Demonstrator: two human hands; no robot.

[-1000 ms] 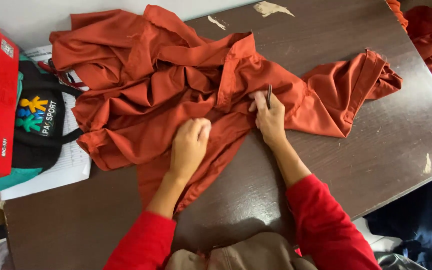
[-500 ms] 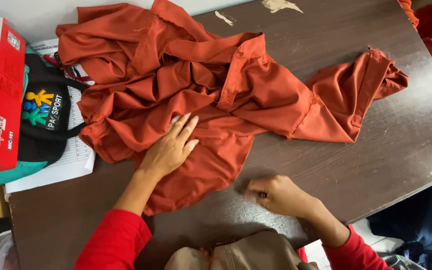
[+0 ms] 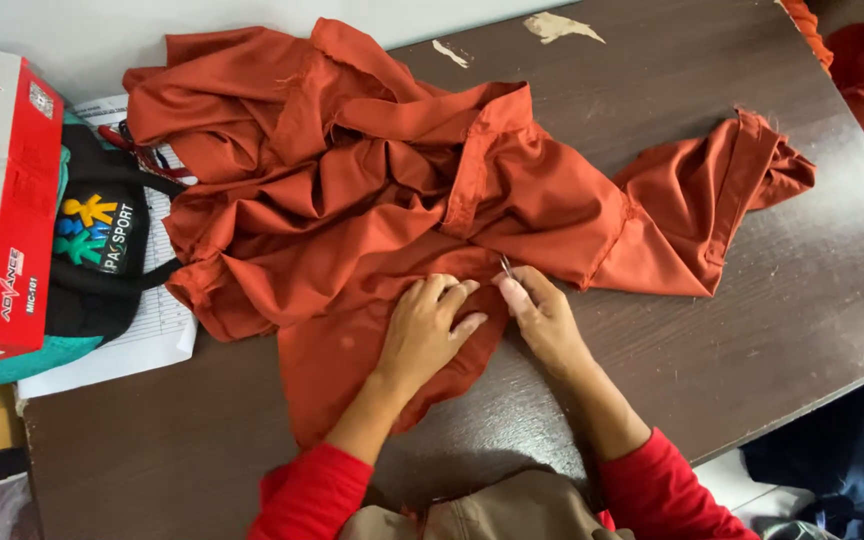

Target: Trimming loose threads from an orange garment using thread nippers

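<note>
Rust-orange garment (image 3: 372, 200) pinned flat by left hand (image 3: 430, 325) (fingers spread, gripping nothing); right hand (image 3: 542, 315) pinches small metal snips (image 3: 504, 266), which could nick fabric if it bunches.

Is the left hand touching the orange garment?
Touching. The head view shows the left hand lying flat, palm down, on the orange garment, fingers spread over the cloth with no gap, beside the right hand.

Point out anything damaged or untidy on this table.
The dark table top has pale chipped patches along its far edge and near its right side. The rust-orange garment lies crumpled, one frayed-edged sleeve flung out to the right.
</note>
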